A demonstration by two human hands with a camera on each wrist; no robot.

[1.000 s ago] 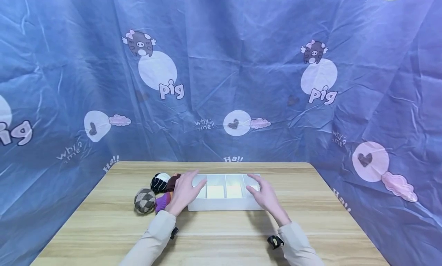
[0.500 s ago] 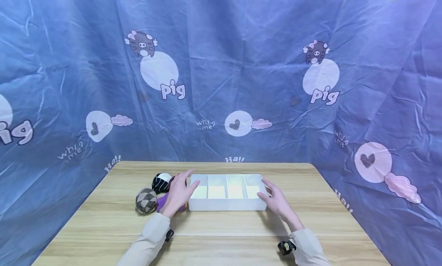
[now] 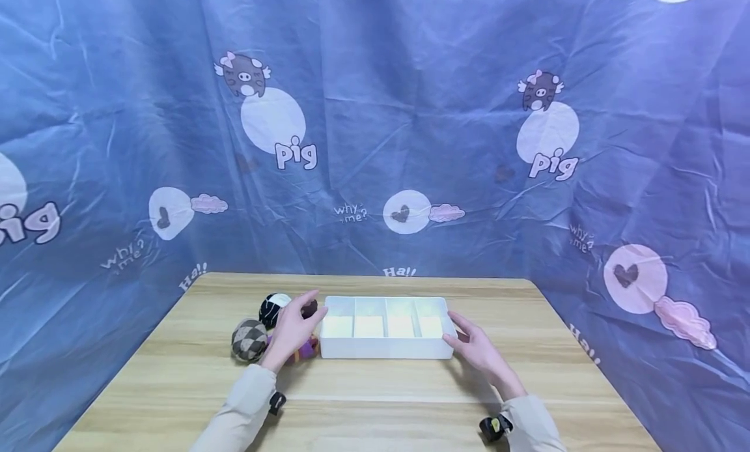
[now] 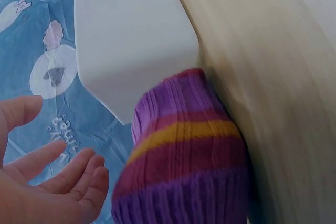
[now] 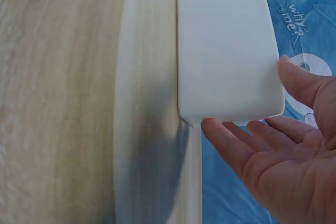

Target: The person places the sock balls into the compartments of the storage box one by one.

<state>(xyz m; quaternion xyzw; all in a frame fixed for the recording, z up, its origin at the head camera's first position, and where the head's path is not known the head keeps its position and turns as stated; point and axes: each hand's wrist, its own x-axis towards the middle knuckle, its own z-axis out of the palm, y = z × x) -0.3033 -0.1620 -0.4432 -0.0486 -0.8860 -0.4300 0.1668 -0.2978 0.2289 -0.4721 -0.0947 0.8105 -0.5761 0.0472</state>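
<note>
White box (image 3: pixel 387 348) at twelve o'clock: we're likely positioning it, right hand (image 3: pixel 479 352) half-spread against end, left hand (image 3: pixel 290 331) loosely spread, empty; next probably calls for gentle release.

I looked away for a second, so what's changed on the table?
The left hand moved left, away from the box toward the socks; the right hand moved right, to the box's right end. No clear grab or release shows. The box and socks stayed put.
</note>
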